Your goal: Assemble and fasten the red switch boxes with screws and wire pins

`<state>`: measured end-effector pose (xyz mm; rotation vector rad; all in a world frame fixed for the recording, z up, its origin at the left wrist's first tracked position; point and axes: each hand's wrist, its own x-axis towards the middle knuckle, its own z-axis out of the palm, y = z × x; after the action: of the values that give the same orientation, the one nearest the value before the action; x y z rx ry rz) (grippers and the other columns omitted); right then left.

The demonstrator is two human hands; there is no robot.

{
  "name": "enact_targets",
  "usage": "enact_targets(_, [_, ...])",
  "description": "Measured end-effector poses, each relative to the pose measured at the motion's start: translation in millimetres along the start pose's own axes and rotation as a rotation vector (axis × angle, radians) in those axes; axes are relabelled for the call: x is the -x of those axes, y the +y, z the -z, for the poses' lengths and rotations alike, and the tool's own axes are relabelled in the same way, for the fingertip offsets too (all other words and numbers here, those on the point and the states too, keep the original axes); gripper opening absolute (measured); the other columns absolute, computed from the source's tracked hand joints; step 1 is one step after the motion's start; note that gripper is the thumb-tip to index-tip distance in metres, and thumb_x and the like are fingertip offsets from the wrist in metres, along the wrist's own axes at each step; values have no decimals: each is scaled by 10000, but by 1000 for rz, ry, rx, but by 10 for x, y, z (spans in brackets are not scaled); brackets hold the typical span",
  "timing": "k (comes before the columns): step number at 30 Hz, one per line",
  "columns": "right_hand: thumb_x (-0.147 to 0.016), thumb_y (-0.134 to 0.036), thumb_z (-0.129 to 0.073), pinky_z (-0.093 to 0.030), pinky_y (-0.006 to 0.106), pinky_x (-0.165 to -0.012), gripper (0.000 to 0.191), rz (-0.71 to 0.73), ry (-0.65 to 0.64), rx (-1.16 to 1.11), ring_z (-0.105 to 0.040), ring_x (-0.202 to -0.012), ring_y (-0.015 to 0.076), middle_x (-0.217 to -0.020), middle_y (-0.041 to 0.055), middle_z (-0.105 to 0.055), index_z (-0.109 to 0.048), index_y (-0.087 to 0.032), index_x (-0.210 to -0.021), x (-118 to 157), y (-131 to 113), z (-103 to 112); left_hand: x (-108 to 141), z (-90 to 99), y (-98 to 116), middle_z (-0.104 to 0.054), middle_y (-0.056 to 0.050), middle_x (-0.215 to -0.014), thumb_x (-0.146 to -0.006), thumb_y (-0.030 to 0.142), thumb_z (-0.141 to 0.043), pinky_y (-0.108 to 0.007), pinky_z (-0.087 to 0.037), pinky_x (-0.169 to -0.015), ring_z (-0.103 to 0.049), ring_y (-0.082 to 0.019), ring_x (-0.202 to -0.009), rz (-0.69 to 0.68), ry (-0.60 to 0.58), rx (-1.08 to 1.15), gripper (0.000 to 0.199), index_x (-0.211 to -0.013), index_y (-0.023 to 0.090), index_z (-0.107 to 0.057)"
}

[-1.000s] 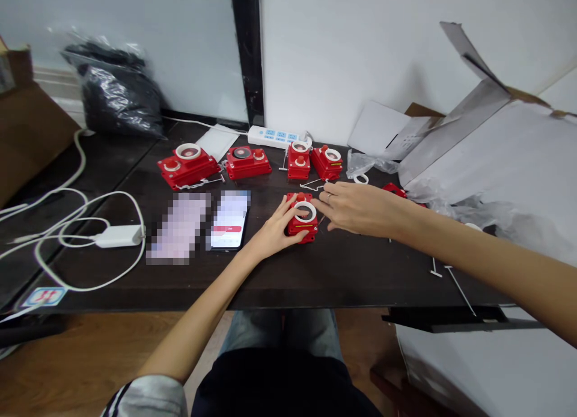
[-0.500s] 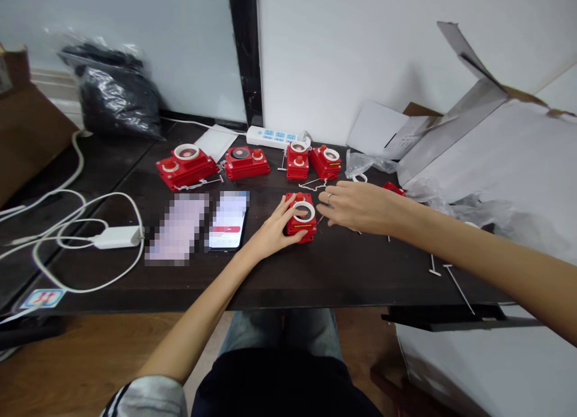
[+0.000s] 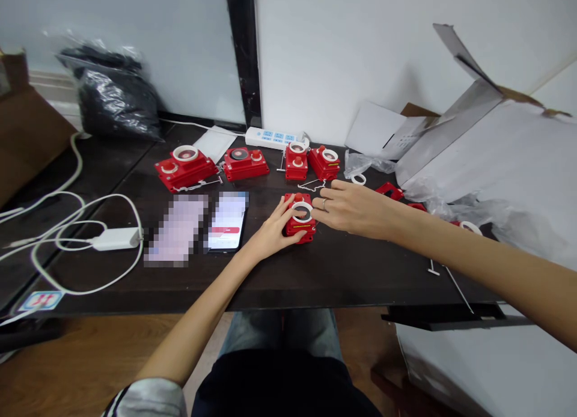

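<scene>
A red box with a white ring and a red knob (image 3: 301, 216) lies on the dark table, in front of several similar red boxes (image 3: 246, 163). My left hand (image 3: 274, 229) grips this box from its left side, fingers over the top and thumb at the near edge. At the box's right edge is my right hand (image 3: 336, 210), with a ring on one finger. Its fingers are pinched together, and whatever lies between them is too small to name. A thin white chain (image 3: 314, 184) lies just behind the hands.
Two phones, one with a lit screen (image 3: 226, 220), and a white charger (image 3: 116, 238) with looped cable lie left. A power strip (image 3: 276, 137) is at the back. Plastic bags, a white ring (image 3: 359, 179) and an open carton (image 3: 487, 134) are on the right.
My right hand has moved slightly left and closer to the red box. My left hand stays on the box.
</scene>
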<state>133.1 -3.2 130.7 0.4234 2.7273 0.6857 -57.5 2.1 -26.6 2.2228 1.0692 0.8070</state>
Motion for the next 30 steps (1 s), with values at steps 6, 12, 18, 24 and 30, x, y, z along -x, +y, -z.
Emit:
enact_targets(6, [-882, -216, -548, -299, 306, -705, 142, -55, -77, 3, -512, -827, 193, -862, 93, -607, -613, -96, -918, 30, -12, -52, 2, -3, -7, -220, -91, -1559, -840, 391, -573, -457, -296, -1126, -118, -288, -1442, -8, 2, 12, 362, -1153, 216, -519])
enact_targets(12, [-931, -213, -457, -292, 313, -692, 239, -104, -63, 67, -498, -815, 207, -768, 85, -613, -630, -110, -802, 55, -46, -102, 2, -13, -29, -225, -87, -1558, -844, 402, -567, -464, -282, -1135, -112, -285, -1443, -28, 11, 12, 372, -1163, 219, -516])
enact_targets(18, [-897, -74, -440, -247, 300, -620, 192, -110, -62, 131, -494, -698, 181, -695, 61, -597, -598, -125, -799, 89, -34, -81, 6, -17, -42, -225, -73, -1560, -848, 405, -562, -464, -282, -1136, -124, -282, -1442, -33, 18, 6, 370, -1169, 228, -510])
enact_targets(24, [-879, -44, -447, -247, 291, -625, 162, -75, -21, 61, -511, -722, 169, -778, 56, -611, -575, -142, -895, 95, -41, -38, 8, -2, -19, -224, -73, -1560, -848, 397, -565, -476, -285, -1132, -129, -285, -1442, -14, 3, 5, 378, -1184, 237, -502])
enact_targets(30, [-848, -117, -517, -324, 290, -661, 124, -338, 3, -58, -548, -781, 193, -887, 110, -626, -587, -111, -950, 183, -96, -120, 17, -11, -19, -221, -96, -1558, -852, 401, -569, -456, -267, -1142, -117, -278, -1445, -17, 8, 16, 385, -1185, 218, -505])
